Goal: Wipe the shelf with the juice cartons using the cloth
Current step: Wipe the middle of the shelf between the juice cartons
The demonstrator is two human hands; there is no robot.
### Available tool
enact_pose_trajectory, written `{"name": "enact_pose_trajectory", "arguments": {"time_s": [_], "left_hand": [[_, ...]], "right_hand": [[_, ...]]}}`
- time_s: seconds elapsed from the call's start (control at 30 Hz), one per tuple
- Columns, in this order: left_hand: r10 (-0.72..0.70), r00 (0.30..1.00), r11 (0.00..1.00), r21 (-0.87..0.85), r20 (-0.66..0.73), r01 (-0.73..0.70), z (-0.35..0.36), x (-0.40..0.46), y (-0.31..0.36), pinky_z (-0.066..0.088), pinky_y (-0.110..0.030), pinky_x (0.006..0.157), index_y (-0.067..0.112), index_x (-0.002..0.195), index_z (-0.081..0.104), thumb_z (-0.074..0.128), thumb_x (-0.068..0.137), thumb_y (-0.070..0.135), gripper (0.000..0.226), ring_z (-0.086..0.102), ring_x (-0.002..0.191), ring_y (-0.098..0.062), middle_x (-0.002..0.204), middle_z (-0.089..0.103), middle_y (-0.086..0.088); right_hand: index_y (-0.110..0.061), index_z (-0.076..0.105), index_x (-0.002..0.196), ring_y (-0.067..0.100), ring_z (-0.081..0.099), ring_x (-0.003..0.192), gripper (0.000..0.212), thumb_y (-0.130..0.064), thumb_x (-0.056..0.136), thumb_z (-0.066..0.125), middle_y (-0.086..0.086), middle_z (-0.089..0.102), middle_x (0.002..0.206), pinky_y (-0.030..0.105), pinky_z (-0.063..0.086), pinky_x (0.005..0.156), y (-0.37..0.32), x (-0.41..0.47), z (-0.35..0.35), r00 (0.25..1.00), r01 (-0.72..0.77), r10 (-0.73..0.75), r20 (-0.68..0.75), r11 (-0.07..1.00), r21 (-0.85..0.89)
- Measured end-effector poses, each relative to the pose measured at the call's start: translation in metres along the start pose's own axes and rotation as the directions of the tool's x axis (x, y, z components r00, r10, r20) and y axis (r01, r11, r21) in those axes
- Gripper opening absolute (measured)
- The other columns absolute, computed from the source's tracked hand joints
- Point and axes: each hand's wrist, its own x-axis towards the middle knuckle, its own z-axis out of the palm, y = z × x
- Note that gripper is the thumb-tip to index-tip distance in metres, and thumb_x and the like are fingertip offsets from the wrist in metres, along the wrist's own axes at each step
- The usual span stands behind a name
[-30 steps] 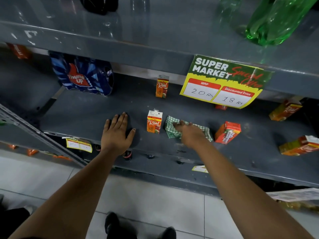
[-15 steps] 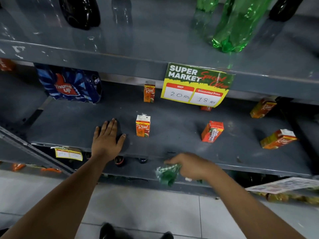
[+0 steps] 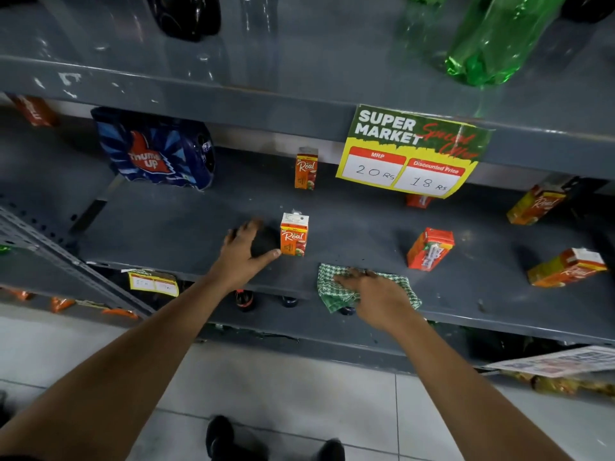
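The grey metal shelf (image 3: 366,227) carries several small orange juice cartons. One carton (image 3: 294,234) stands upright near the front, another (image 3: 306,168) stands at the back, and a tipped carton (image 3: 430,248) lies to the right. The green checked cloth (image 3: 334,289) lies spread at the shelf's front edge, partly hanging over it. My right hand (image 3: 376,296) presses flat on the cloth. My left hand (image 3: 244,252) rests open on the shelf, its thumb almost touching the front upright carton.
Two more tipped cartons (image 3: 567,267) (image 3: 537,204) lie at the far right. A blue Thums Up pack (image 3: 156,151) stands at the back left. A yellow price sign (image 3: 412,151) hangs from the upper shelf, which holds green bottles (image 3: 489,41). Tiled floor lies below.
My right hand had pulled the bunched cloth off below the shelf edge; now it is back on the shelf front with the cloth spread. My left hand shifted right, closer to the carton.
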Motion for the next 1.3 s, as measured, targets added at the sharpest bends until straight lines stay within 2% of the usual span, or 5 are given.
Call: {"name": "enact_pose_trajectory", "arguments": {"time_s": [0.27, 0.5, 0.63, 1.1, 1.3], "left_hand": [[0.002, 0.998, 0.937, -0.348, -0.058, -0.022, -0.005, 0.02, 0.049, 0.045, -0.005, 0.073, 0.006, 0.125, 0.058, 0.068, 0.091, 0.013, 0.036, 0.058, 0.084, 0.015, 0.108, 0.067, 0.002], [-0.115, 0.965, 0.914, -0.406, -0.235, 0.01, -0.037, 0.03, 0.035, 0.051, -0.02, 0.077, 0.003, 0.113, 0.059, 0.065, 0.094, 0.017, 0.025, 0.066, 0.092, -0.016, 0.103, 0.068, -0.007], [-0.091, 0.973, 0.953, -0.303, -0.213, 0.023, -0.037, 0.028, 0.04, 0.038, -0.003, 0.056, 0.011, 0.103, 0.053, 0.062, 0.096, 0.015, 0.012, 0.054, 0.074, -0.002, 0.084, 0.058, 0.009], [0.046, 0.995, 0.883, -0.47, 0.092, 0.002, 0.036, 0.004, 0.053, 0.048, -0.034, 0.103, 0.022, 0.13, 0.054, 0.07, 0.091, 0.019, 0.043, 0.061, 0.114, -0.003, 0.124, 0.067, 0.005], [0.174, 0.985, 0.965, 0.198, 0.005, -0.172, 0.047, -0.012, 0.036, 0.015, -0.043, 0.12, 0.016, 0.149, 0.031, 0.048, 0.087, 0.068, 0.083, 0.024, 0.145, -0.031, 0.155, 0.037, -0.01]], "right_hand": [[-0.038, 0.043, 0.137, 0.039, 0.058, 0.113, 0.071, 0.002, 0.079, 0.043, 0.012, 0.059, 0.131, 0.044, 0.051, 0.089, -0.014, 0.045, -0.006, 0.944, -0.124, 0.167, -0.283, 0.979, 0.161], [-0.042, 0.032, 0.144, 0.036, 0.018, 0.145, 0.069, -0.004, 0.088, 0.046, 0.001, 0.023, 0.159, 0.057, 0.014, 0.118, -0.053, 0.113, -0.012, 0.989, 0.087, -0.092, -0.118, 0.995, -0.043], [-0.046, 0.044, 0.137, 0.028, 0.02, 0.146, 0.072, 0.001, 0.083, 0.051, -0.005, 0.031, 0.156, 0.05, 0.007, 0.121, -0.067, 0.103, -0.002, 0.949, 0.308, -0.31, -0.057, 0.951, -0.043], [-0.041, 0.055, 0.128, 0.025, 0.051, 0.127, 0.065, 0.0, 0.078, 0.047, -0.006, 0.057, 0.137, 0.031, 0.043, 0.104, -0.001, -0.026, -0.01, 0.991, 0.128, -0.132, 0.014, 0.974, 0.185], [-0.021, 0.053, 0.122, 0.039, 0.063, 0.096, 0.041, -0.01, 0.083, 0.05, 0.018, 0.068, 0.105, 0.037, 0.049, 0.071, 0.012, -0.015, -0.04, 0.967, -0.155, 0.177, -0.181, 0.979, 0.132]]}}
